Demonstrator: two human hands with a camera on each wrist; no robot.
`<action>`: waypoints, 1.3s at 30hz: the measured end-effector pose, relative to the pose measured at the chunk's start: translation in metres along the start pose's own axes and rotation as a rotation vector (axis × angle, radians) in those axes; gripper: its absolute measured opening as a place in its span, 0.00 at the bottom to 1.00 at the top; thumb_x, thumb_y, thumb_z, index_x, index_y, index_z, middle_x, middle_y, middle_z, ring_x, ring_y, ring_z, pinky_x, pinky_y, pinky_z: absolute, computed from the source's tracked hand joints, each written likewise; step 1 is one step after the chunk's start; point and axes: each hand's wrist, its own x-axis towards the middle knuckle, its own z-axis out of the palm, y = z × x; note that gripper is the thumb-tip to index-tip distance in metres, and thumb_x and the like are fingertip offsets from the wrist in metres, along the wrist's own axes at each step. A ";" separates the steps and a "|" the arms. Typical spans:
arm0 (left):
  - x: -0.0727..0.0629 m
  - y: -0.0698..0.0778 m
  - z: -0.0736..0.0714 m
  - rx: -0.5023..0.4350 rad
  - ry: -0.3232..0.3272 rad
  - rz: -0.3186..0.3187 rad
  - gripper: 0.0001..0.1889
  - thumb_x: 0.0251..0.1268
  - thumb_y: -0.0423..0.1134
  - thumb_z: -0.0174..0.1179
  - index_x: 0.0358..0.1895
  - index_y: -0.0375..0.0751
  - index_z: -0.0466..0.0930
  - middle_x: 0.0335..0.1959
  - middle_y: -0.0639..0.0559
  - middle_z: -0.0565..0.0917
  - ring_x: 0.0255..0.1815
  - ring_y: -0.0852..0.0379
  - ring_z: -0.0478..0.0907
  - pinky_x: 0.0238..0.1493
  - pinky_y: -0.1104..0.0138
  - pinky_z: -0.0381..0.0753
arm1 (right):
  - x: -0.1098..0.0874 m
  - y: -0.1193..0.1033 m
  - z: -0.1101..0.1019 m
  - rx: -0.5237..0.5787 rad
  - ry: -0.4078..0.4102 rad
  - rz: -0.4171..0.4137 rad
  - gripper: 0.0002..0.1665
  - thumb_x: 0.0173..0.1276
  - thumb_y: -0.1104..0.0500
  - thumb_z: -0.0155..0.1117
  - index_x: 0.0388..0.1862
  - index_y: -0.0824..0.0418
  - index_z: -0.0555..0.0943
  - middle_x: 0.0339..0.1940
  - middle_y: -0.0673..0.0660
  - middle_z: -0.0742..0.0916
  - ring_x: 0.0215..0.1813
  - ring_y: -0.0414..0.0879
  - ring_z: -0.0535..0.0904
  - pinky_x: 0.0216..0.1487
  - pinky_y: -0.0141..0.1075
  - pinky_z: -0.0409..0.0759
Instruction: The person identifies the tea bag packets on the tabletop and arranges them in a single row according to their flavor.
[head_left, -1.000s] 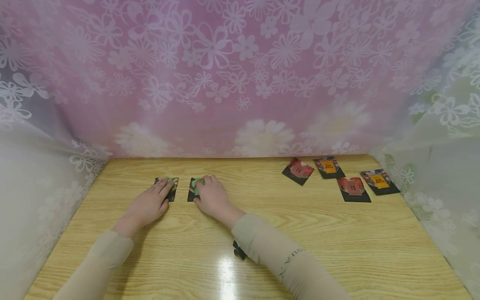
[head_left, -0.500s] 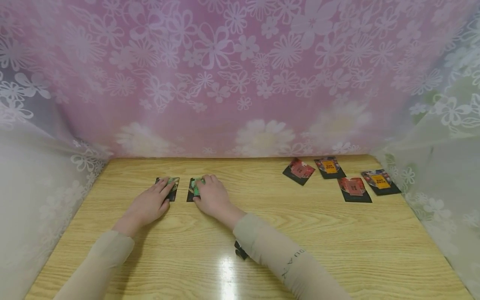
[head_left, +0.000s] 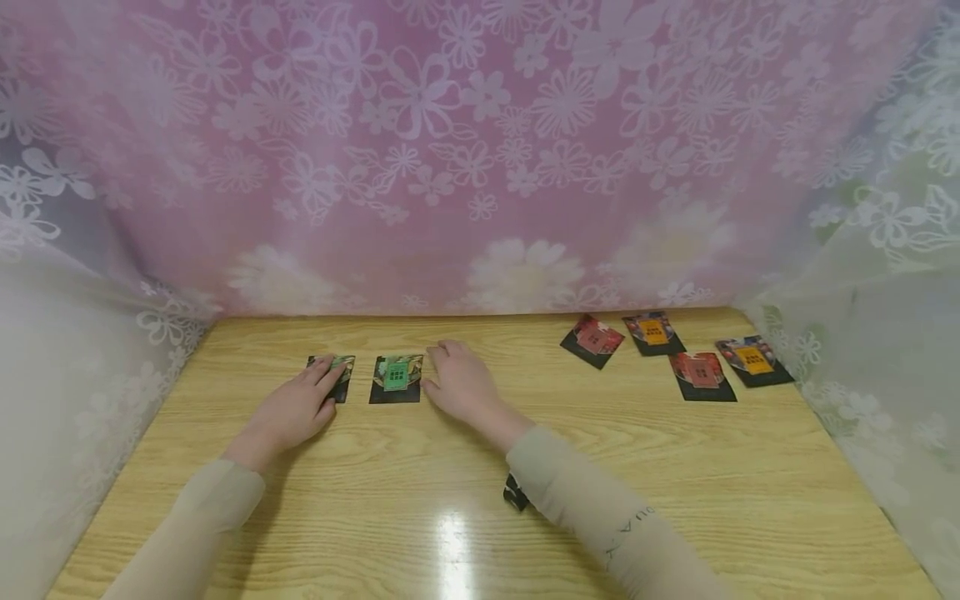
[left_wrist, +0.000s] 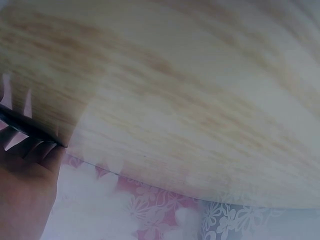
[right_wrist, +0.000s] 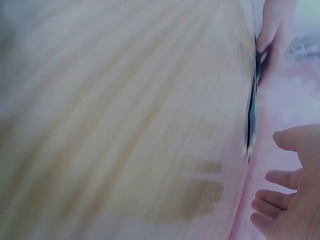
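Observation:
My left hand (head_left: 296, 410) rests with fairly straight fingers on a flat black packet (head_left: 342, 392) with a green and gold print, covering most of it. Seen edge-on in the left wrist view, this packet (left_wrist: 30, 127) is a dark strip at the fingertips. To its right lies a similar packet (head_left: 395, 379) with a green label, now fully uncovered. Just beyond that packet's right edge is my right hand (head_left: 461, 383), holding nothing. The right wrist view shows the right hand (right_wrist: 287, 185) with its fingers spread and slightly bent, apart from the green-labelled packet (right_wrist: 251, 120).
On the right of the wooden table (head_left: 420, 467) lie two red-labelled packets (head_left: 592, 340) and two orange-labelled ones (head_left: 654, 332). A small black object (head_left: 514, 493) shows beside the right sleeve. Pink floral cloth (head_left: 480, 167) hangs behind the table's far edge.
My right hand has let go of the green-labelled packet and moved right, exposing its whole front. The small black object shifted with the right arm. My left hand stays where it was.

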 end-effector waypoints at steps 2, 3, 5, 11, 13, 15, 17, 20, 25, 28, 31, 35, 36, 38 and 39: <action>0.000 0.000 0.000 0.000 0.002 -0.002 0.33 0.82 0.42 0.49 0.84 0.33 0.58 0.83 0.28 0.61 0.83 0.28 0.61 0.78 0.36 0.70 | -0.002 0.011 -0.003 0.024 0.018 0.008 0.39 0.79 0.44 0.64 0.80 0.63 0.71 0.80 0.64 0.75 0.81 0.59 0.70 0.84 0.49 0.70; 0.000 0.000 0.000 0.001 0.000 -0.004 0.33 0.82 0.43 0.49 0.84 0.33 0.58 0.83 0.28 0.61 0.83 0.28 0.61 0.78 0.36 0.69 | -0.004 0.016 -0.004 0.040 0.027 0.015 0.39 0.78 0.44 0.65 0.79 0.63 0.72 0.80 0.65 0.75 0.81 0.60 0.70 0.84 0.50 0.70; 0.000 0.001 0.000 0.000 -0.003 -0.007 0.33 0.82 0.43 0.49 0.84 0.34 0.58 0.84 0.29 0.60 0.83 0.28 0.60 0.78 0.37 0.69 | -0.007 0.026 -0.007 0.070 0.045 0.027 0.38 0.78 0.46 0.66 0.79 0.63 0.72 0.80 0.66 0.75 0.81 0.61 0.70 0.83 0.52 0.70; -0.001 0.004 -0.002 -0.008 -0.001 -0.003 0.33 0.82 0.42 0.49 0.84 0.34 0.59 0.83 0.28 0.61 0.83 0.28 0.61 0.78 0.37 0.69 | -0.019 0.052 -0.018 0.117 0.079 0.065 0.38 0.77 0.48 0.67 0.79 0.64 0.71 0.78 0.65 0.77 0.80 0.62 0.71 0.83 0.53 0.70; -0.001 0.004 -0.003 -0.008 -0.002 -0.005 0.33 0.82 0.42 0.50 0.84 0.33 0.59 0.83 0.28 0.61 0.83 0.28 0.61 0.79 0.37 0.69 | -0.023 0.060 -0.023 0.129 0.082 0.082 0.38 0.78 0.49 0.67 0.79 0.65 0.71 0.78 0.65 0.77 0.80 0.62 0.71 0.83 0.53 0.70; -0.001 0.005 -0.003 -0.007 -0.002 -0.007 0.33 0.82 0.42 0.50 0.84 0.33 0.59 0.83 0.28 0.61 0.83 0.28 0.61 0.79 0.37 0.69 | -0.026 0.068 -0.028 0.144 0.087 0.101 0.39 0.77 0.49 0.67 0.80 0.65 0.70 0.78 0.65 0.77 0.80 0.62 0.71 0.82 0.54 0.71; -0.001 0.005 -0.003 -0.001 -0.001 -0.009 0.33 0.82 0.42 0.50 0.84 0.33 0.59 0.83 0.28 0.61 0.82 0.28 0.62 0.78 0.37 0.69 | -0.028 0.077 -0.032 0.148 0.099 0.111 0.39 0.77 0.50 0.67 0.79 0.66 0.70 0.78 0.65 0.77 0.80 0.63 0.71 0.81 0.55 0.72; -0.002 0.005 -0.003 -0.006 -0.004 -0.011 0.33 0.81 0.42 0.49 0.84 0.34 0.59 0.83 0.28 0.61 0.82 0.27 0.61 0.78 0.37 0.70 | -0.031 0.093 -0.035 0.150 0.125 0.118 0.39 0.77 0.50 0.67 0.79 0.66 0.70 0.77 0.66 0.78 0.79 0.63 0.72 0.81 0.56 0.72; -0.001 0.006 -0.004 -0.005 -0.002 -0.010 0.33 0.82 0.43 0.49 0.84 0.34 0.59 0.83 0.28 0.61 0.83 0.28 0.61 0.78 0.37 0.70 | -0.037 0.124 -0.040 0.151 0.160 0.129 0.37 0.77 0.51 0.66 0.78 0.67 0.71 0.75 0.67 0.79 0.79 0.65 0.71 0.80 0.59 0.71; -0.002 0.006 -0.005 -0.003 0.002 -0.007 0.33 0.82 0.43 0.49 0.84 0.33 0.59 0.83 0.28 0.61 0.82 0.28 0.61 0.78 0.37 0.70 | -0.044 0.139 -0.045 0.163 0.166 0.152 0.35 0.77 0.51 0.66 0.76 0.67 0.72 0.75 0.68 0.79 0.79 0.66 0.70 0.79 0.61 0.71; -0.002 0.007 -0.006 -0.003 0.003 -0.008 0.33 0.82 0.42 0.49 0.84 0.33 0.59 0.83 0.28 0.62 0.82 0.27 0.62 0.77 0.37 0.71 | -0.049 0.156 -0.048 0.164 0.172 0.178 0.34 0.78 0.52 0.66 0.75 0.68 0.73 0.74 0.68 0.79 0.78 0.67 0.70 0.77 0.63 0.72; -0.002 0.008 -0.005 -0.003 0.000 -0.013 0.33 0.82 0.42 0.50 0.84 0.34 0.59 0.83 0.27 0.62 0.81 0.27 0.63 0.77 0.36 0.71 | -0.055 0.178 -0.050 0.144 0.174 0.218 0.35 0.78 0.52 0.66 0.75 0.69 0.73 0.73 0.70 0.78 0.77 0.70 0.70 0.75 0.65 0.73; -0.002 0.008 -0.005 -0.002 0.001 -0.013 0.33 0.82 0.42 0.50 0.84 0.34 0.60 0.82 0.27 0.62 0.81 0.27 0.63 0.76 0.36 0.71 | -0.056 0.184 -0.051 0.135 0.173 0.227 0.35 0.78 0.52 0.65 0.75 0.69 0.73 0.74 0.71 0.78 0.76 0.70 0.70 0.75 0.65 0.73; -0.002 0.008 -0.005 -0.003 0.001 -0.015 0.33 0.82 0.42 0.50 0.84 0.34 0.59 0.83 0.27 0.62 0.81 0.27 0.63 0.77 0.37 0.71 | -0.058 0.193 -0.051 0.127 0.169 0.246 0.35 0.78 0.52 0.65 0.76 0.70 0.72 0.74 0.72 0.77 0.77 0.70 0.70 0.76 0.65 0.73; -0.002 0.008 -0.004 -0.003 0.003 -0.014 0.33 0.82 0.42 0.50 0.84 0.34 0.59 0.82 0.27 0.62 0.81 0.27 0.63 0.77 0.36 0.71 | -0.058 0.198 -0.052 0.124 0.166 0.257 0.36 0.77 0.52 0.65 0.77 0.69 0.71 0.74 0.72 0.77 0.77 0.70 0.70 0.76 0.65 0.73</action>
